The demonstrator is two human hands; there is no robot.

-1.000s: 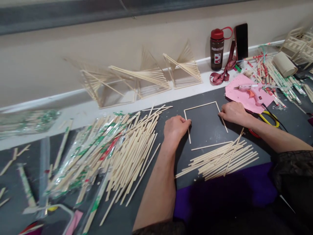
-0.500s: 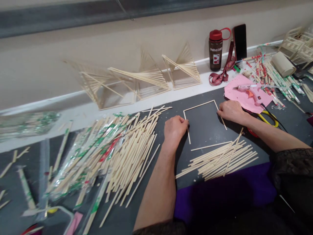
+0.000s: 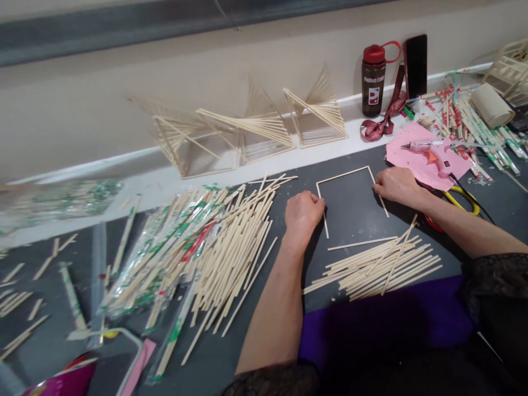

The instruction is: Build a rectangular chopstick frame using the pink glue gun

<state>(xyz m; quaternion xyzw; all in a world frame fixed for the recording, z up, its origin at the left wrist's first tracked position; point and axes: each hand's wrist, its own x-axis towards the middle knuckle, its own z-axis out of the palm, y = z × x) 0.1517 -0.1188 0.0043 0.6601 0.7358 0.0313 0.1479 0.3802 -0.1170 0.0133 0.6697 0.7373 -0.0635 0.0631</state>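
Three thin wooden sticks form a three-sided frame (image 3: 343, 174) lying flat on the dark grey tabletop, its near side open. My left hand (image 3: 304, 214) pinches the frame's left stick about halfway along. On the opposite side, my right hand (image 3: 396, 183) has its fingers closed on the right stick near its upper part. A single loose stick (image 3: 362, 243) lies across below the frame's open side. Just nearer to me is a small pile of bare sticks (image 3: 383, 269), with a couple crossing over the top.
A larger stick heap (image 3: 235, 258) and plastic-wrapped chopsticks (image 3: 165, 247) spread on the left. Twisted stick structures (image 3: 256, 129) stand along the wall. At the right are a glue gun (image 3: 437, 151) on pink paper (image 3: 408, 137), yellow-handled scissors (image 3: 470, 201), a bottle (image 3: 373, 88) and a phone (image 3: 416, 66).
The view has shifted slightly, so everything sits further right and more of the left table shows. Both hands stay on the same sticks, and the frame keeps its shape.
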